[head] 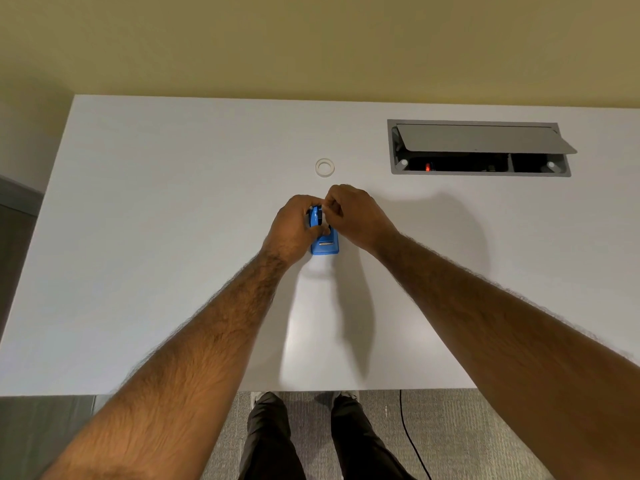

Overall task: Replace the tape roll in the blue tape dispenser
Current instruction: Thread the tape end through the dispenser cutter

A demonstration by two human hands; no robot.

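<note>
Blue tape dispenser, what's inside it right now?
A dark part shows in the blue tape dispenser between the left hand and right hand. Both hands cover the rest, so whether a roll sits inside cannot be told.

A white table (138, 271) meets a yellowish wall (311, 39) at twelve o'clock, with an open cable hatch (479, 148) at two o'clock and grey carpet (450, 427) at six.

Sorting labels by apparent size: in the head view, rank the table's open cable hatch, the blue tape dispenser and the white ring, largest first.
1. cable hatch, clearly the largest.
2. blue tape dispenser, though it is partly covered and nearer the camera.
3. white ring, the smallest, lying farther back.
</note>
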